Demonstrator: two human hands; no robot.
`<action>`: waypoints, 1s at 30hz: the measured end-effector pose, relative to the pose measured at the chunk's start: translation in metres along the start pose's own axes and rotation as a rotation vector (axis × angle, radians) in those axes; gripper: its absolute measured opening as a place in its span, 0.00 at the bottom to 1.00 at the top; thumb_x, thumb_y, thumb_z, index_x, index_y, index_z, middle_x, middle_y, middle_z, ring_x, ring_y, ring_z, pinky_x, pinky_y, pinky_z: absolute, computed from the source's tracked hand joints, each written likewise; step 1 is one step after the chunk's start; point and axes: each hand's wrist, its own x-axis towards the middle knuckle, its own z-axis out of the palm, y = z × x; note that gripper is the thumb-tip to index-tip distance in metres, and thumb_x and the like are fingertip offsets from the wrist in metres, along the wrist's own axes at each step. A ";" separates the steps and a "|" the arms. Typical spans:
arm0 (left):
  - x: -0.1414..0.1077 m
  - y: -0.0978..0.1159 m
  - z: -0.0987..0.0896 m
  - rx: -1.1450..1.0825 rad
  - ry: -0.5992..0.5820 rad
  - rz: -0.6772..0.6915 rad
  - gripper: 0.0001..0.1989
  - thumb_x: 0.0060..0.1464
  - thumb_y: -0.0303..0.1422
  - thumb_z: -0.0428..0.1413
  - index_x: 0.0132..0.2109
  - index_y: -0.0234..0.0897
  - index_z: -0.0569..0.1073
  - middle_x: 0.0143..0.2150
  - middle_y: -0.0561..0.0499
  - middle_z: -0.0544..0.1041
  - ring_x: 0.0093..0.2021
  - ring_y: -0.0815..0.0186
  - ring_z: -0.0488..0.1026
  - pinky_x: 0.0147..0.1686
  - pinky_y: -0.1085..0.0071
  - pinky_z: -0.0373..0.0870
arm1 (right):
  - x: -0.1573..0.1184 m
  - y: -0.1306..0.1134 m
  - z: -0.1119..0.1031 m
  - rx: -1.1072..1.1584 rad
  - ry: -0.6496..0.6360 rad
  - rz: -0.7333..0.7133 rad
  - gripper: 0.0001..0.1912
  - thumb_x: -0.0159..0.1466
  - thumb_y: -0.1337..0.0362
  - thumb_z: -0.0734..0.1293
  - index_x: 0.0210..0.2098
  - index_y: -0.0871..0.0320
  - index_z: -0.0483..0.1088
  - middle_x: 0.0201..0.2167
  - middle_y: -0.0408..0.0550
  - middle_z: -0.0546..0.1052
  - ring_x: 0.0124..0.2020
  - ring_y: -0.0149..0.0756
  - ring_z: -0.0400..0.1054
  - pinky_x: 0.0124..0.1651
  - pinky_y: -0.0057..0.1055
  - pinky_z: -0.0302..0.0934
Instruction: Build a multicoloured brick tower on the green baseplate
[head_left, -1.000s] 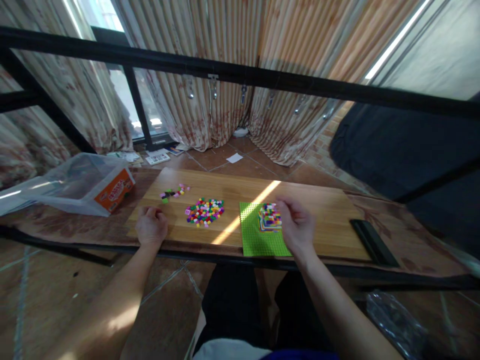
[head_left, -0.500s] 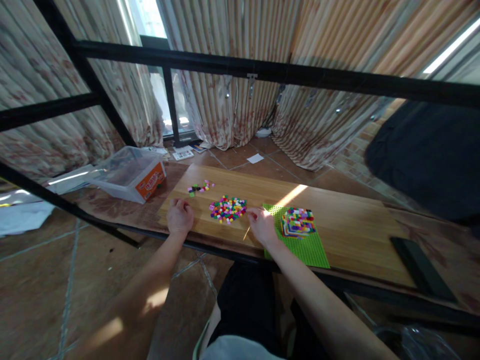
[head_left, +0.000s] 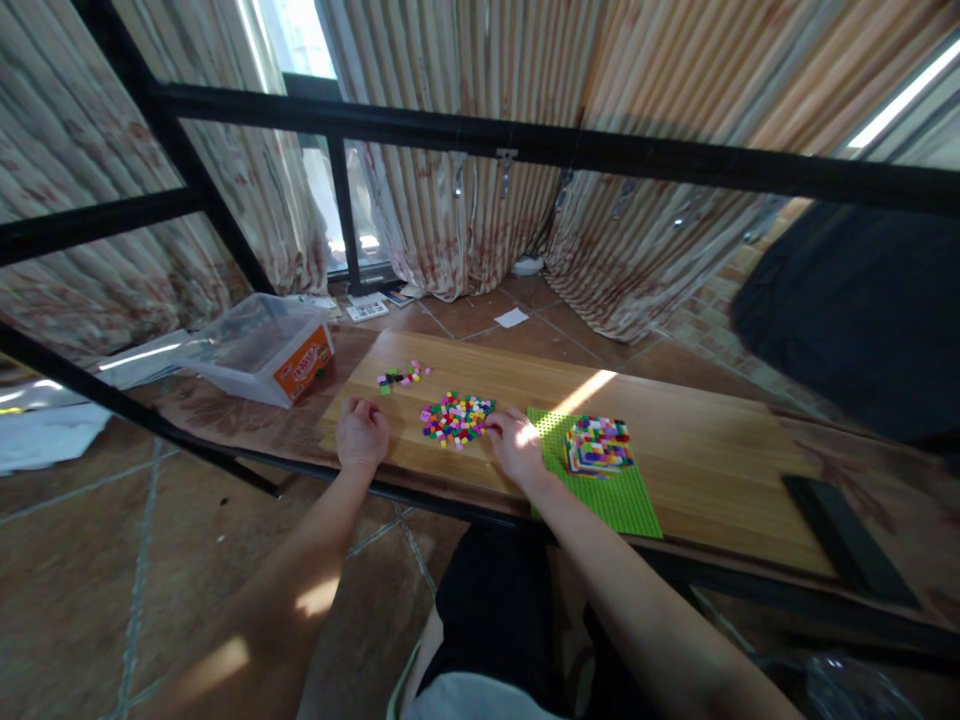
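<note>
A loose pile of small coloured building bricks (head_left: 456,420) lies on the wooden board (head_left: 705,450). My right hand (head_left: 516,440) is at the right edge of this pile, its fingers drawn together; whatever they pinch is too small to make out. Resting on the board left of the pile, my left hand (head_left: 361,434) is closed with its fingers curled, and their inside is hidden. A green baseplate (head_left: 622,510) lies just right of my right hand. On it stands a block built of many-coloured bricks (head_left: 598,447).
A smaller group of bricks (head_left: 401,377) lies behind the main pile. At the left stands a clear plastic box (head_left: 255,350) with an orange label. A dark flat object (head_left: 847,540) lies at the board's right end. Black metal bars (head_left: 480,130) cross in front of the curtains.
My right hand has shifted slightly left, up to the edge of the brick pile. My left hand stays in place.
</note>
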 end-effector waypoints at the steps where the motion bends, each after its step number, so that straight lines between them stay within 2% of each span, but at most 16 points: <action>1: 0.000 0.000 0.000 0.001 0.001 -0.003 0.11 0.53 0.28 0.47 0.35 0.37 0.74 0.43 0.43 0.74 0.41 0.58 0.72 0.38 0.65 0.66 | -0.001 0.000 0.000 -0.002 0.004 0.003 0.09 0.63 0.68 0.62 0.35 0.56 0.75 0.36 0.51 0.74 0.39 0.39 0.67 0.45 0.33 0.62; 6: 0.000 0.002 -0.002 0.005 0.000 0.006 0.11 0.53 0.28 0.46 0.35 0.36 0.74 0.43 0.42 0.74 0.39 0.58 0.72 0.38 0.64 0.66 | -0.007 -0.001 -0.006 -0.002 0.028 -0.003 0.09 0.64 0.69 0.60 0.33 0.57 0.73 0.38 0.53 0.74 0.41 0.41 0.67 0.45 0.36 0.63; 12: 0.000 0.002 -0.003 0.016 -0.003 0.018 0.12 0.54 0.28 0.46 0.35 0.35 0.74 0.43 0.42 0.74 0.41 0.58 0.72 0.39 0.64 0.67 | -0.033 -0.011 -0.028 0.126 0.041 0.106 0.10 0.65 0.66 0.60 0.34 0.57 0.73 0.34 0.51 0.76 0.36 0.39 0.70 0.41 0.34 0.62; 16: 0.001 0.000 -0.001 0.035 0.003 0.013 0.12 0.54 0.29 0.46 0.36 0.36 0.74 0.43 0.43 0.73 0.39 0.58 0.72 0.38 0.64 0.67 | -0.063 -0.013 -0.052 0.342 0.091 0.121 0.10 0.64 0.62 0.61 0.36 0.56 0.75 0.34 0.48 0.78 0.36 0.38 0.71 0.41 0.33 0.64; 20: 0.002 0.001 -0.002 0.045 0.005 0.016 0.12 0.53 0.29 0.46 0.35 0.36 0.75 0.42 0.43 0.73 0.39 0.58 0.71 0.38 0.65 0.66 | -0.081 -0.004 -0.089 0.356 0.162 0.120 0.11 0.64 0.61 0.62 0.38 0.54 0.76 0.36 0.47 0.78 0.39 0.38 0.72 0.43 0.35 0.65; 25: 0.002 0.003 -0.005 0.038 0.003 0.013 0.12 0.52 0.29 0.46 0.35 0.36 0.75 0.42 0.42 0.73 0.40 0.58 0.71 0.37 0.65 0.66 | -0.075 0.023 -0.138 0.186 0.343 0.125 0.11 0.63 0.61 0.63 0.36 0.53 0.77 0.37 0.48 0.77 0.38 0.38 0.72 0.41 0.36 0.66; 27: 0.002 0.003 -0.005 0.040 0.012 0.014 0.12 0.52 0.30 0.46 0.35 0.35 0.75 0.42 0.42 0.73 0.40 0.58 0.71 0.37 0.65 0.67 | -0.067 0.034 -0.151 0.101 0.348 0.113 0.12 0.64 0.61 0.62 0.36 0.55 0.77 0.37 0.50 0.77 0.37 0.38 0.72 0.39 0.35 0.65; 30: 0.003 0.003 -0.005 0.041 0.012 0.017 0.12 0.52 0.30 0.46 0.35 0.35 0.75 0.43 0.42 0.74 0.41 0.58 0.72 0.37 0.66 0.67 | -0.055 0.047 -0.158 0.012 0.283 0.047 0.12 0.65 0.62 0.61 0.36 0.56 0.77 0.36 0.50 0.77 0.36 0.37 0.71 0.39 0.34 0.65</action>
